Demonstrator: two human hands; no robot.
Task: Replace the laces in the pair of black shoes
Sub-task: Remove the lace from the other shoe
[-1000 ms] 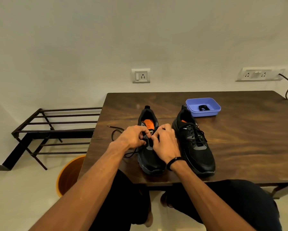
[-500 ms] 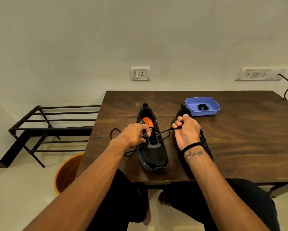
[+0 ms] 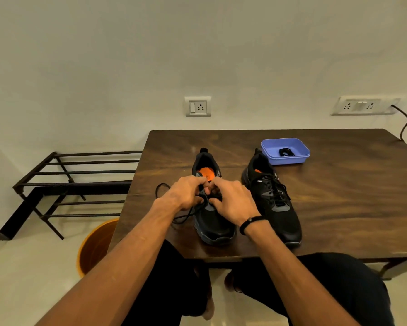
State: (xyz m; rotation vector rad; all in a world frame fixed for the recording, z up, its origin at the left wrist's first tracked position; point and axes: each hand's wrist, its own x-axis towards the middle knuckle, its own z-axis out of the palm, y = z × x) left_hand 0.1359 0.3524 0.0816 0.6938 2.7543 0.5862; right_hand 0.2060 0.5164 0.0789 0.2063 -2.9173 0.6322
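**Both hands on the left shoe's lacing, right shoe laced and idle**

- Left shoe (image 3: 209,222): on the tabletop (image 3: 339,208), toe toward the person, near the front edge. Orange insole visible through the opening.
- Left hand (image 3: 183,196): over the left side of that shoe's throat, fingers curled and pinching the black lace (image 3: 161,188) near the upper eyelets. Exact pinch point hidden by the knuckles.
- Right hand (image 3: 233,201): over the right side of the same shoe, fingers curled in toward the tongue, thumb lower on the vamp. Looks like it's pinching lace or an eyelet edge; can't tell which. Black band on that wrist.
- The two hands' fingertips meet almost touching above the tongue.
- Lace slack: loops out on the tabletop to the left of the shoe, one loop behind the left hand, another strand trailing under the left wrist toward the sole.
- Right shoe (image 3: 275,203): just beside the left one, parallel, toe toward the person, fully laced. No hand on it.
- Blue tray (image 3: 301,158): behind the right shoe's heel, just about touching it. Holds a small coiled black lace bundle (image 3: 285,152).
- Off the tabletop: black metal rack (image 3: 75,184) to the left on the floor, orange bucket (image 3: 94,245) by the table's left front corner, two wall sockets, a cable from the right one dropping to the table's back edge.
- Person seated, dark trousers under the table edge.
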